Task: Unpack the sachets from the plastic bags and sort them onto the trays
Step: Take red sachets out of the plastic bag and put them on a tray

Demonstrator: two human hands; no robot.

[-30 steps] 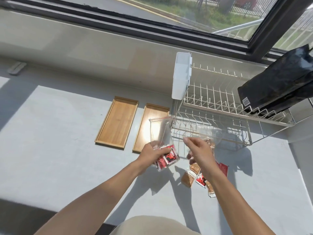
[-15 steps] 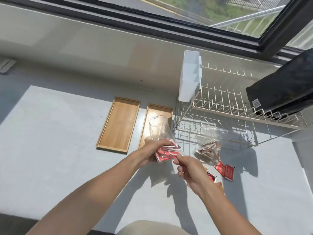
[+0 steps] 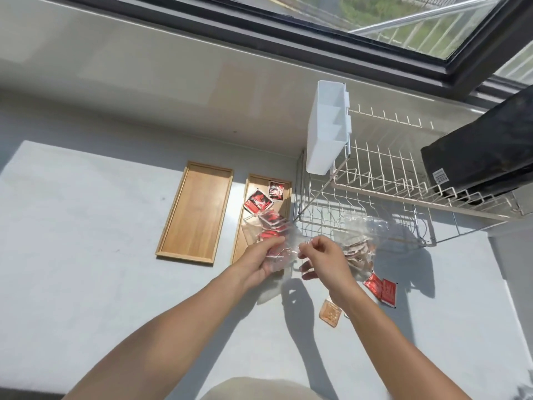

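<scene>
My left hand [image 3: 261,256] and my right hand [image 3: 326,259] both pinch a clear plastic bag [image 3: 278,238], tipped over the right wooden tray [image 3: 251,188]. Red sachets [image 3: 269,219] slide out of the bag's mouth. Two red sachets [image 3: 259,201] lie on that tray. The left wooden tray [image 3: 196,212] holds nothing. A second clear bag with brown sachets [image 3: 359,249] lies just right of my right hand. On the counter sit loose red sachets [image 3: 382,288] and a brown sachet [image 3: 330,313].
A white wire dish rack [image 3: 380,194] with a white plastic cutlery holder [image 3: 327,131] stands right of the trays. A black bag [image 3: 484,151] lies on the rack's right end. A wall and window ledge run behind the grey counter [image 3: 86,241].
The bag was upright in my left hand; both hands have tipped it mouth-first over the right tray, and red sachets have fallen onto that tray. The camera has moved closer.
</scene>
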